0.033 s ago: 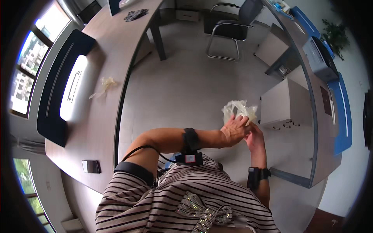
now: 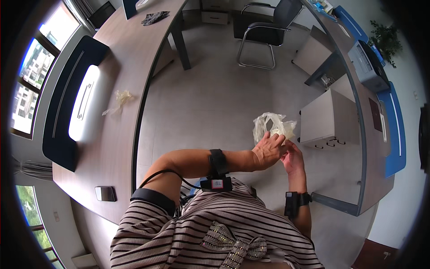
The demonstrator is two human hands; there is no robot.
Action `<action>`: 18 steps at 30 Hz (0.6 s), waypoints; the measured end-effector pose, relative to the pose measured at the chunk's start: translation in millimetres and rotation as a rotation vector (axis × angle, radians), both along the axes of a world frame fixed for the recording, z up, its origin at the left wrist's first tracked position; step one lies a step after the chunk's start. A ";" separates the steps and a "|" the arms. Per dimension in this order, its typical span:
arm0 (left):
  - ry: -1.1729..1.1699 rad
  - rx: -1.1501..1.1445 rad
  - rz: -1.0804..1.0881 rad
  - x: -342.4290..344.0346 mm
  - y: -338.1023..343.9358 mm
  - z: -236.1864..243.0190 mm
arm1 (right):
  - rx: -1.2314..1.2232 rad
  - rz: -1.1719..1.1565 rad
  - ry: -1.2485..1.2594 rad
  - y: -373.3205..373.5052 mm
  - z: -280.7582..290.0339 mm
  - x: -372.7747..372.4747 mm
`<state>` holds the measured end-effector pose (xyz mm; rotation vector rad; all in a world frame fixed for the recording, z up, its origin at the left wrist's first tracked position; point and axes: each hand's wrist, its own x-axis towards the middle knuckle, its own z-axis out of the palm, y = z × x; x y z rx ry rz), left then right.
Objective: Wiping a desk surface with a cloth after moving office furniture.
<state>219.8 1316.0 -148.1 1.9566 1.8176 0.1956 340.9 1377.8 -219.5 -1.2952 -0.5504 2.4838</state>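
A crumpled, translucent whitish plastic bag (image 2: 260, 128) hangs in front of me over the floor, an open loop at its top. My left hand (image 2: 268, 151) reaches across from the left, its fingers bent and closed on the lower part of the bag. Just right of it, my right hand (image 2: 292, 158) has its fingertips pinched at the bag's lower right edge, close to the left fingers. The bag's lower end is hidden behind both hands.
On the left desk (image 2: 121, 134) lie a crumpled yellowish plastic bag (image 2: 120, 100), a phone (image 2: 105, 193) and a dark patterned cloth (image 2: 155, 18). A drawer cabinet (image 2: 320, 117) stands right of my hands, beside the right desk. A black chair (image 2: 264, 33) stands farther off.
The bag's upper loop has spread slightly up and to the left. Both hands stay at nearly the same place on it.
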 end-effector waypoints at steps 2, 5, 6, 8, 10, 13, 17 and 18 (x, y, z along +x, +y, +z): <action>0.063 0.081 -0.001 1.9 -10.6 -10.7 | -0.014 -0.020 -0.033 3.3 -8.7 7.4; 0.152 0.078 0.005 3.1 -23.3 -14.0 | -0.015 -0.050 -0.169 7.2 -14.6 1.4; 0.163 0.055 0.017 4.0 -26.5 -11.6 | -0.018 -0.056 -0.213 7.5 -18.8 2.5; 0.103 0.090 0.078 -2.5 -30.2 -9.0 | 0.011 -0.056 -0.234 15.9 -11.2 -2.6; 0.012 0.166 0.265 -18.3 -28.8 7.1 | 0.061 -0.062 -0.241 30.4 -6.7 -10.1; -0.362 0.527 0.726 -83.4 -41.6 37.8 | -0.036 -0.149 -0.303 69.1 -44.2 7.9; -0.372 0.433 1.682 -235.9 -149.9 24.0 | -0.013 -0.093 -0.325 89.9 -48.6 51.3; -0.363 0.461 1.855 -268.9 -192.2 16.4 | -0.007 -0.089 -0.322 90.2 -44.5 58.4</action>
